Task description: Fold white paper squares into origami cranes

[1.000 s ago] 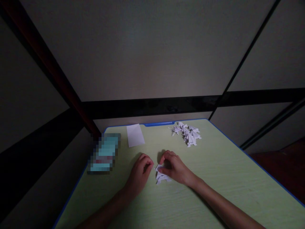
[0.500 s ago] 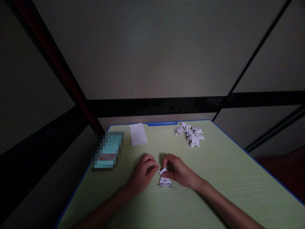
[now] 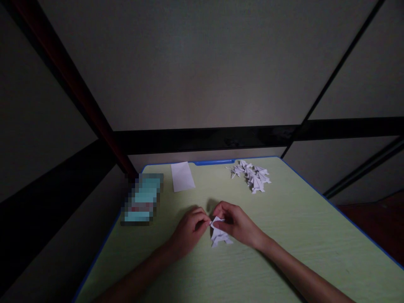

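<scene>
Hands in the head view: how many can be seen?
2: the left hand, fingertips at the left corner of the folded white paper, and the right hand, thumb over that paper's upper part. No other hand shows.

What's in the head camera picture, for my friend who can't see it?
A person's left hand and right hand hold a folded white paper figure at a green table. Farther back lie a white sheet and, right of it, more folded figures.
</scene>
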The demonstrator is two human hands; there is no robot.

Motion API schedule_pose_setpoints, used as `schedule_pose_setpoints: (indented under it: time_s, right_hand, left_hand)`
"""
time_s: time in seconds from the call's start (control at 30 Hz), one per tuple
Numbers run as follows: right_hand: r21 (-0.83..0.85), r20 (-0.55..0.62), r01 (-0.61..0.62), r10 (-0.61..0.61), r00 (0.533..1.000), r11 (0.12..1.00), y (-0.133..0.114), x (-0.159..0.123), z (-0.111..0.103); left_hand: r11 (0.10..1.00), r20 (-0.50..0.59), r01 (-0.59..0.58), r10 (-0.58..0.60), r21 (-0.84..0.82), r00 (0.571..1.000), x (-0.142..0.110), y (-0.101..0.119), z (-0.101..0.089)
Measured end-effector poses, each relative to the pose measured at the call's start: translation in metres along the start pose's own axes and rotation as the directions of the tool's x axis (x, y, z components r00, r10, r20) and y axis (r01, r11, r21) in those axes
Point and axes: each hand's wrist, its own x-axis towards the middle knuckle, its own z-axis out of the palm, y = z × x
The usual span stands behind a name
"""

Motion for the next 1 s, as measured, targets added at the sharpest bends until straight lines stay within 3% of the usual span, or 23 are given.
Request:
schedule_pose_setpoints:
  time_s: [0.23,0.47,0.7,1.0]
  right_hand:
    - [0.104,-0.035,-0.028,0.032,0.999,0.994,0.004,0.000,0.003]
    - [0.168,-0.073,-0.027,0.039,0.997,0.985,0.002,0.002,0.004]
    - [0.307,-0.009,-0.101,0.108,0.994,0.946,-0.003,0.002,-0.002]
    - [0.348,0.000,-0.064,0.068,0.998,0.935,-0.004,0.003,-0.010]
  left_hand:
    - [0.984,-0.020,-0.050,0.055,0.168,0.998,-0.003,0.004,0.004]
    - [0.997,-0.046,0.062,-0.064,-0.051,0.997,-0.003,0.005,0.001]
    - [0.979,-0.014,0.168,-0.170,-0.117,0.985,0.000,0.002,0.001]
    - [0.962,-0.039,0.196,-0.207,-0.191,0.978,0.001,0.001,0.000]
